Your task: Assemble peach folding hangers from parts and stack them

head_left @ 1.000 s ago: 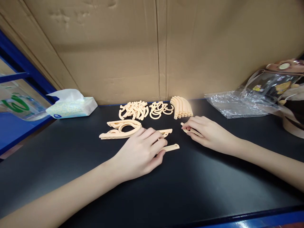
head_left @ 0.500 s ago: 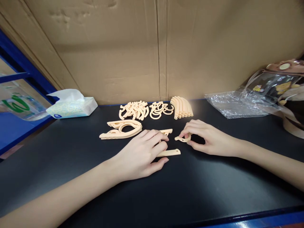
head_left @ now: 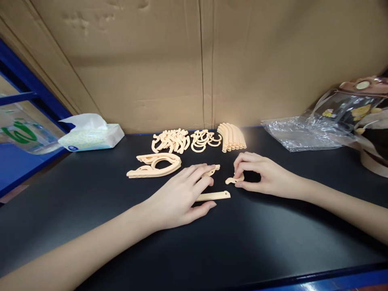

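Head view: pinching curved piece just beyond flat strip

Held thumb-to-fingertip in the right hand, near the strip's holed end. Strip: long axis roughly left to right, partly hidden by the spread left hand, the nearer one. Alongside, perhaps in the way: small holed piece under left fingertips. Farther back: piled pieces.

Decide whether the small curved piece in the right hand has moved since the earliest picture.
Yes. The small curved piece in the right hand is now nearer the person and farther from the unmoved row of curved bars.
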The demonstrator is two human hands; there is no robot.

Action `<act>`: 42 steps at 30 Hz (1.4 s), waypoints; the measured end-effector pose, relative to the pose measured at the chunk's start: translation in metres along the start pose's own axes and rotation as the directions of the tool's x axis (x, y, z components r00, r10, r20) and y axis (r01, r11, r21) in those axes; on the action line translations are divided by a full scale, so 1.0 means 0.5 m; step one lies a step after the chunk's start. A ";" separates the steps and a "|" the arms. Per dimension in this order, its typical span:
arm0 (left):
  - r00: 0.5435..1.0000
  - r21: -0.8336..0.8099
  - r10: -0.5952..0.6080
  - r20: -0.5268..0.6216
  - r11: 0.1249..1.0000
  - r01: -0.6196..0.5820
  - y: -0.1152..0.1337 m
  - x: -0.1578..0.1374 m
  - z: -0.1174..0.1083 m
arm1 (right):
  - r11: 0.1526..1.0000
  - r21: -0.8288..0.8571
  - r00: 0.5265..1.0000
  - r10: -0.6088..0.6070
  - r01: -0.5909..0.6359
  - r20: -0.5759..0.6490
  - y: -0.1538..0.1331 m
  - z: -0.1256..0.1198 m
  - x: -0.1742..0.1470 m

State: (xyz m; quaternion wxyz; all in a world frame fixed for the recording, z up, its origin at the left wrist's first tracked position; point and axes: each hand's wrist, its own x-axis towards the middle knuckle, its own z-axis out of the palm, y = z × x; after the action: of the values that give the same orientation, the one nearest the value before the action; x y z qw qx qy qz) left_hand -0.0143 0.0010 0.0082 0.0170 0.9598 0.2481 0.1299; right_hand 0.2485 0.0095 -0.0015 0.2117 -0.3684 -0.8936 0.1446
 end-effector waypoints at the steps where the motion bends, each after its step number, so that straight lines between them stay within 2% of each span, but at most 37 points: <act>1: 1.000 -0.003 0.000 0.001 1.000 0.000 0.000 0.000 0.001 | 1.000 0.023 1.000 -0.003 0.003 -0.001 -0.002 0.000 0.000; 5: 1.000 -0.001 -0.003 0.000 1.000 0.003 -0.002 -0.002 0.004 | 0.996 0.087 1.000 -0.008 0.009 -0.004 -0.004 0.002 0.002; 11: 1.000 0.010 0.013 -0.002 1.000 -0.013 -0.004 -0.001 0.006 | 0.996 0.089 1.000 -0.018 0.018 -0.005 0.008 0.007 0.008; 21: 0.999 0.016 0.035 0.023 0.999 -0.036 -0.002 0.000 0.002 | 0.998 0.057 0.998 -0.016 0.020 -0.068 0.001 0.008 0.010; 29: 0.999 0.024 0.030 0.027 0.999 -0.030 0.004 0.001 0.003 | 0.997 0.001 0.993 -0.073 0.073 -0.092 0.004 0.008 0.012; 35: 0.999 0.025 0.022 0.033 0.999 -0.023 0.006 0.001 0.003 | 0.999 -0.022 0.998 -0.037 0.036 -0.049 -0.008 0.006 0.006; 42: 1.000 -0.148 -0.030 -0.002 0.989 0.030 0.008 0.007 0.010 | 0.998 -0.058 0.998 0.018 -0.014 0.066 -0.025 0.007 0.004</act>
State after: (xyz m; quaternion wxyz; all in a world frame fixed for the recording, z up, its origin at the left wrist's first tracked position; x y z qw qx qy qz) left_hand -0.0081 -0.0006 0.0049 0.0895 0.9518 0.2522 0.1497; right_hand 0.2380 0.0023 0.0010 0.1701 -0.3765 -0.9009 0.1327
